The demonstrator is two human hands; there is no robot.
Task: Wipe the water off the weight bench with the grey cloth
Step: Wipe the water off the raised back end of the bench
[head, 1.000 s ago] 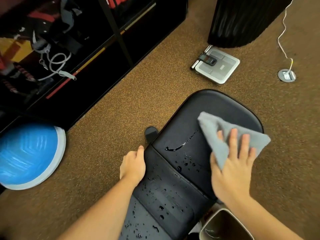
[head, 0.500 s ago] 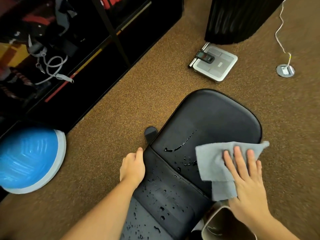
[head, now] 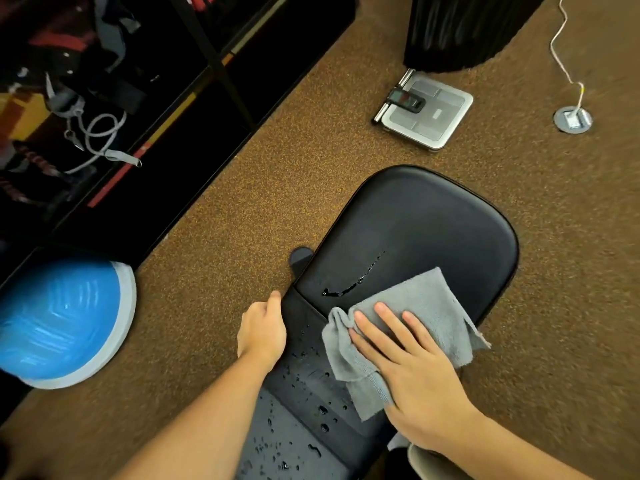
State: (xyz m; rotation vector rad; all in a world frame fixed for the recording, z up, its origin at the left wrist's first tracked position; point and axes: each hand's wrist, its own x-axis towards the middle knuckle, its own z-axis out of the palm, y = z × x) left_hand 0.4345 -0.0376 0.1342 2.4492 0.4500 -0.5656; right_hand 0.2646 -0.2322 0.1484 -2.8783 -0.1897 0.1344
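The black padded weight bench (head: 422, 223) runs from the bottom middle up to the right. A thin streak of water (head: 349, 285) lies across its upper pad, and several droplets (head: 304, 403) dot the lower pad. My right hand (head: 408, 362) presses flat on the grey cloth (head: 426, 306), which lies crumpled over the seam between the pads, just below the streak. My left hand (head: 263, 330) grips the bench's left edge beside the seam.
Brown carpet surrounds the bench. A blue balance dome (head: 59, 320) sits at the left. A silver body scale (head: 424, 110) lies beyond the bench, next to a black ribbed bin (head: 460, 29). A dark storage rack (head: 104, 98) fills the upper left. A floor socket (head: 571, 119) with a white cable is at the far right.
My right hand dragged the cloth down the upper pad's right side, then left across the bench to the seam. The left hand stayed on the bench edge.
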